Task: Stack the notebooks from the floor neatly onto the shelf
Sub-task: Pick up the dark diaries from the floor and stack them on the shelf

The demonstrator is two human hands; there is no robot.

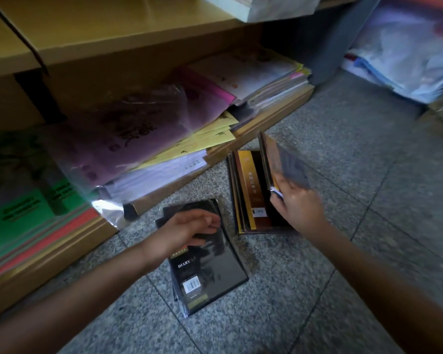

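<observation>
Upper cover of DIARY notebook (215, 272) hidden under left hand (189, 231); cannot tell whether it grips. Notebooks beneath show edges only, count unclear. Right of DIARY notebook: right hand (299, 208) and the tilted notebooks (279, 162) it grips are motion-blurred, cover print unreadable. Left of it: green stack (23, 213) blurred, cut by frame edge.

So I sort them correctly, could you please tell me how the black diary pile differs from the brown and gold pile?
The black diary pile is black with DIARY in white; the brown and gold pile is brown with a gold strip. The black diary pile lies under the left hand; the brown and gold pile lies nearer the shelf, beside the right hand, which grips a lifted notebook. Both lie flat on the floor.
</observation>
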